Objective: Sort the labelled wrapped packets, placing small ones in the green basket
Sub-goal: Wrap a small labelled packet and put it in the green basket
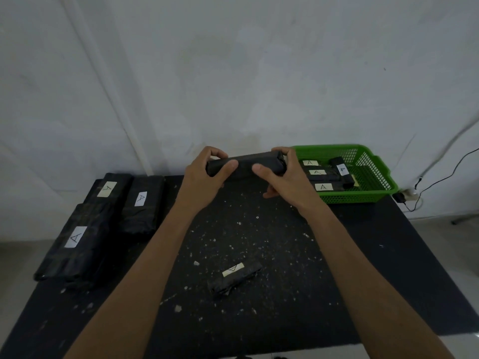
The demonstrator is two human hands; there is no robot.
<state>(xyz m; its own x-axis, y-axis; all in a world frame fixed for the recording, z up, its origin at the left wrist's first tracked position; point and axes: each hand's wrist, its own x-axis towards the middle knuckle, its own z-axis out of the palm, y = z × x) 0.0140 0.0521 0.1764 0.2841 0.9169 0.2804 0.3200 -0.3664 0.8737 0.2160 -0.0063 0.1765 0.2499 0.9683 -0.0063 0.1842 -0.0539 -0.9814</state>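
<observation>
Both hands hold one black wrapped packet [246,165] level above the far middle of the table. My left hand [204,174] grips its left end and my right hand [282,174] grips its right end. Its label is not visible. The green basket [373,174] stands at the far right and holds several small black packets [324,181] with white "A" labels. One small labelled packet [234,277] lies on the table near me. Three large labelled packets [75,239] [141,203] [108,190] lie at the left.
The black table [285,255] is speckled with white flecks. A white wall rises behind it. A plug and a black cable [414,195] sit on the floor beyond the right edge.
</observation>
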